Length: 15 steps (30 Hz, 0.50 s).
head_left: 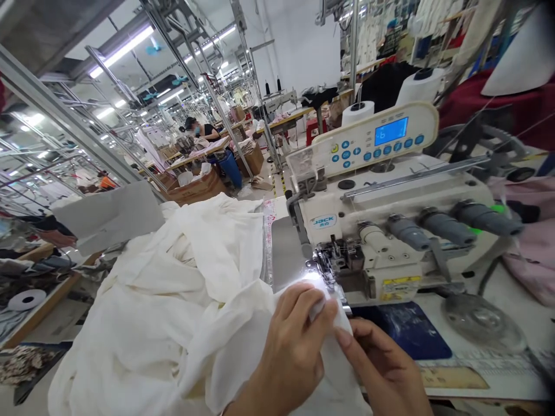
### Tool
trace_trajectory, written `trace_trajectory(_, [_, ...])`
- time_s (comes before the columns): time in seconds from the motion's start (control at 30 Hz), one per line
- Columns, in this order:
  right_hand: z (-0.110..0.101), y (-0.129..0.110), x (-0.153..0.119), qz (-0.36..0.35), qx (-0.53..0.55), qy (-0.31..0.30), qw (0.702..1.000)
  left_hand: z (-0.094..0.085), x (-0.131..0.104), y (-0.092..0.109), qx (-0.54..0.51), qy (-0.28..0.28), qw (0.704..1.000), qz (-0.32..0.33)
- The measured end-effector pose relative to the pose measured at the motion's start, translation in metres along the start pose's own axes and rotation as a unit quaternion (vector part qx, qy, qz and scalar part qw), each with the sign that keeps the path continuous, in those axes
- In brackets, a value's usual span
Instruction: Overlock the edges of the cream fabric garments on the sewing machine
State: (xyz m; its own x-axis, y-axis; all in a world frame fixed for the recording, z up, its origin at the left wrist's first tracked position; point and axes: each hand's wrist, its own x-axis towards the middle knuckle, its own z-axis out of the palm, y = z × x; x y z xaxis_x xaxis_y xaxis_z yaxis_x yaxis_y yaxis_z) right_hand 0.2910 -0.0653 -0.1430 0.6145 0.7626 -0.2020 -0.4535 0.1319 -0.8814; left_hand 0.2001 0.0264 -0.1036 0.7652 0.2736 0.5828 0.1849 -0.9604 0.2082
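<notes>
White fabric (225, 271) lies heaped over the left and middle of the work table, and one edge of it runs up to the lit needle area of a Jack overlock sewing machine (323, 234). My left hand (297, 341) is on top of this fabric just in front of the presser foot, thumb and fingers closed on the cloth. To its right, my right hand (385, 361) pinches the fabric's edge between thumb and fingers. The fabric under both hands is partly hidden by them.
Thread cones (358, 112) stand behind the machine's control panel (381, 141). A dark blue plate (401, 329) and a yellowed ruler strip (455, 378) lie right of my hands. Pink fabric (533, 237) is at far right. Another person (203, 130) sits farther back.
</notes>
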Motion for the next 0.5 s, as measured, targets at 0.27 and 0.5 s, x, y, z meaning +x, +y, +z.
trace_trajectory(0.27, [0.000, 0.002, -0.003, -0.028, 0.012, 0.038, 0.999, 0.003, 0.001, 0.002, 0.001, -0.008, 1.000, -0.013])
trace_trajectory(0.5, [-0.012, 0.028, -0.003, -0.086, -0.042, 0.050, 0.994, -0.004, -0.001, 0.000, 0.024, -0.094, 0.995, -0.031])
